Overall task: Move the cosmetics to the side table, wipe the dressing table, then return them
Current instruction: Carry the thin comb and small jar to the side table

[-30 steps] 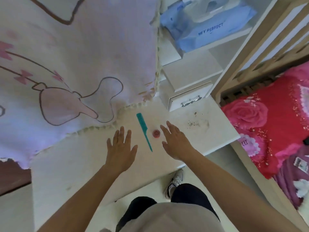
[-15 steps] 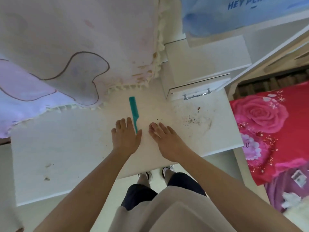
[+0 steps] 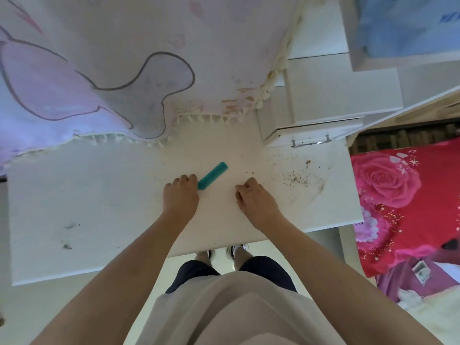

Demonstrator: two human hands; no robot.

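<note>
A teal comb (image 3: 213, 175) lies slanted on the white dressing table (image 3: 99, 195), its toothed end pointing up and right. My left hand (image 3: 180, 197) is closed on the comb's handle end, which is hidden under the fingers. My right hand (image 3: 254, 199) rests a little to the right with its fingers curled shut over the spot where a small red round item lay. That item is out of sight inside the hand.
A pink-and-white cartoon cloth (image 3: 124, 58) hangs over the table's back. A small white drawer unit (image 3: 313, 138) stands at the back right, brown crumbs (image 3: 296, 180) scattered before it. A blue wipes pack (image 3: 403, 26) sits above. A red floral blanket (image 3: 398, 195) lies right.
Both hands went from flat and open to closed. The left took the comb's handle and swung the comb to a slant. The right closed over the small red item.
</note>
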